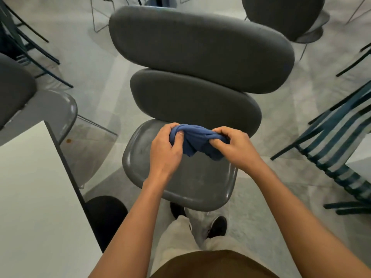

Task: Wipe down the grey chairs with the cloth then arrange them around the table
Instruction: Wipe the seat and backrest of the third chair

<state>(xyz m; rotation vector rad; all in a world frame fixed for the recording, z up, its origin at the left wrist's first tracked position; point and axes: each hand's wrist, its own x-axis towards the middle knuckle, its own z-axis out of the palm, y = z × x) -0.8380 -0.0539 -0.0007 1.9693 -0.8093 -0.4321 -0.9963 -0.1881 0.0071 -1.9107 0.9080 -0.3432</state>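
Note:
A grey chair (180, 183) stands right in front of me, its glossy seat below my hands and two padded back cushions rising behind it. A bunched blue cloth (193, 140) is held above the back part of the seat. My left hand (165, 151) grips the cloth's left end with curled fingers and thumb. My right hand (235, 146) pinches its right end. Between the hands the cloth is twisted, and a loose fold hangs down.
A white table (34, 197) with a dark edge fills the lower left. Another grey chair (18, 93) stands at the left and one (285, 15) at the top right. Dark slatted chairs (339, 145) crowd the right side. My feet stand under the seat's front edge.

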